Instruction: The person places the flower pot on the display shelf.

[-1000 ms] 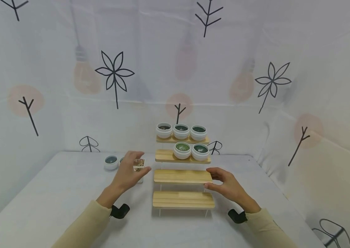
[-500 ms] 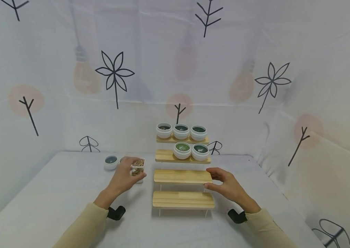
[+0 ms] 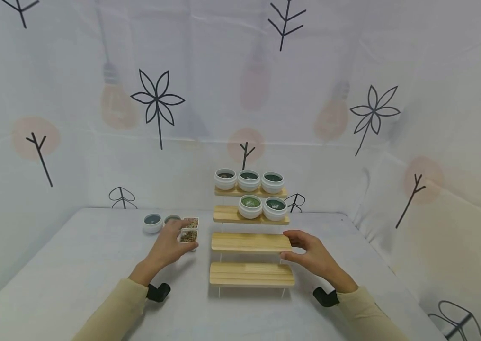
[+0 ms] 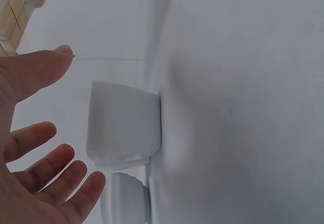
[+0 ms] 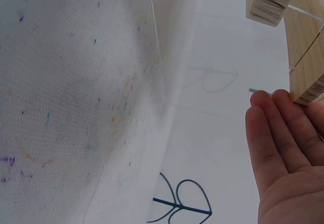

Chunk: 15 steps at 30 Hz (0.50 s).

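My left hand (image 3: pixel 165 244) reaches over two small square white pots filled with speckled bits, thumb and fingers spread apart. The front square pot (image 3: pixel 188 236) lies between the thumb and fingertips; the fingers partly cover the back square pot (image 3: pixel 192 221). In the left wrist view a gap shows between the fingers (image 4: pixel 68 166) and a white square pot (image 4: pixel 124 120). With thumb in front and fingers behind, my right hand (image 3: pixel 315 255) holds the right end of a wooden shelf (image 3: pixel 249 242). The right wrist view shows its fingertips against the wooden end (image 5: pixel 309 90); the thumb is hidden.
Behind the left hand stand two round white bowls, one (image 3: pixel 153 223) at far left, another (image 3: pixel 172 218) partly covered. The upper shelves bear several round bowls (image 3: pixel 250 207) with dark or green insides. A lower wooden shelf (image 3: pixel 252 275) stands in front. Printed cloth (image 3: pixel 206 109) hangs behind.
My left hand has come down and a little left onto the square pots, with its thumb now beside the front one. The right hand has stayed at the shelf end.
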{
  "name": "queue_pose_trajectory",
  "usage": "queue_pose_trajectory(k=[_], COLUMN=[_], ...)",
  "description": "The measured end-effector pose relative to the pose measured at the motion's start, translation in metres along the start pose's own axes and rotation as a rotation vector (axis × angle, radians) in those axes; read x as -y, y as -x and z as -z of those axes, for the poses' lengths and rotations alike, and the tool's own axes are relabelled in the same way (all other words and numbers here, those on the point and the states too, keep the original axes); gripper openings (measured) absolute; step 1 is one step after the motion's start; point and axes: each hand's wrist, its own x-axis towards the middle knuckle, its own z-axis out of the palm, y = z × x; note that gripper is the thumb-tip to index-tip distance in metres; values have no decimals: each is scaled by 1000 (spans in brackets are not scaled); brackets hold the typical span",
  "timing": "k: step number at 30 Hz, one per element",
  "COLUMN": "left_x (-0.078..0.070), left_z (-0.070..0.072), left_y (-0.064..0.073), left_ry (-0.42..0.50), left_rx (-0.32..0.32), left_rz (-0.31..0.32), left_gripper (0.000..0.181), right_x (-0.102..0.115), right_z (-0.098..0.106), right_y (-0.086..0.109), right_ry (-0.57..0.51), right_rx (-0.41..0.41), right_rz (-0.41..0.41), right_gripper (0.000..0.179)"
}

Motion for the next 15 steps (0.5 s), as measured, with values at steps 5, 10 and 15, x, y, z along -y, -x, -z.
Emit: queue_pose_trajectory(k=[5, 10, 15], left_x=[4, 9, 13], left_z=[-1, -3, -6], left_y=[0, -1, -1], left_ry=[-31, -31, -25], left_rx=[18, 30, 33], left_rz=[19, 34, 43], left_gripper=[66, 64, 63], right_x=[22, 38, 39], right_z=[4, 8, 8], right_y=[4, 7, 8], right_ry=[-3, 5, -7], right_rx=[6, 15, 13], right_rz=[8, 9, 8], right_gripper=[55, 53, 53])
